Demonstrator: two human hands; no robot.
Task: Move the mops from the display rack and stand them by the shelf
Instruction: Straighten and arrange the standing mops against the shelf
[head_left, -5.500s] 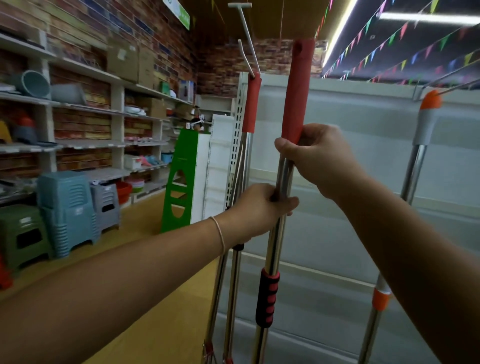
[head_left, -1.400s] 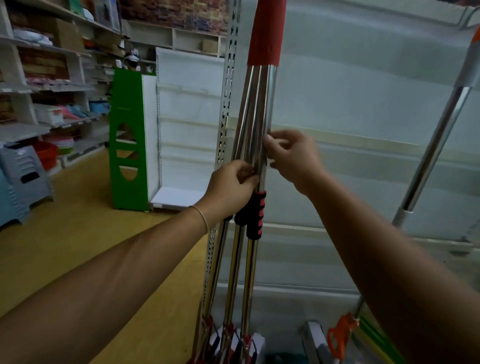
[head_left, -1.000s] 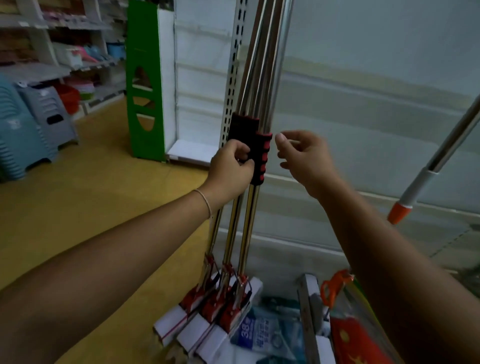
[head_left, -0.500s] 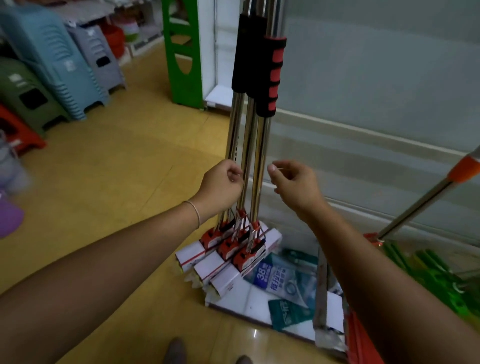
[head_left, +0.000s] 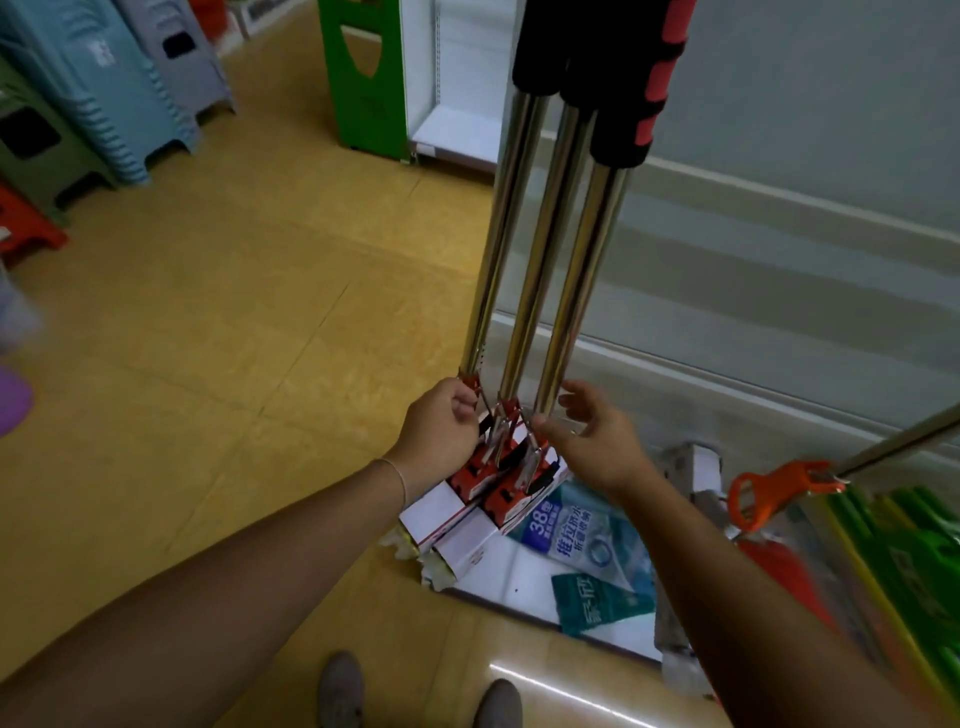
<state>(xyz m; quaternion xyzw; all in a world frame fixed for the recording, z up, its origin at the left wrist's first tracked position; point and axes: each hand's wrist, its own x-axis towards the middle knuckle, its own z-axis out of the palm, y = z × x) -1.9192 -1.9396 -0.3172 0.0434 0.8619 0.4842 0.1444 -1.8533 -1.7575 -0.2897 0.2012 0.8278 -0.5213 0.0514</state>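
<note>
The mops (head_left: 540, 260) stand upright together by the shelf (head_left: 779, 171), their smooth steel poles looking stiff, light and slippery, so the foam grips (head_left: 618, 78) seem likelier holds, while the left hand (head_left: 441, 431) curls loosely at the leftmost pole's base and the right hand (head_left: 587, 441) hovers half-open beside the rightmost

Glossy metal mop poles (head_left: 540, 249); matt foam grips (head_left: 623, 130); smooth yellow floor (head_left: 234, 312)

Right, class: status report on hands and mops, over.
Left hand curled at leftmost pole's base. Right hand open beside three upright mops. Blue packets crowd the heads.
</note>
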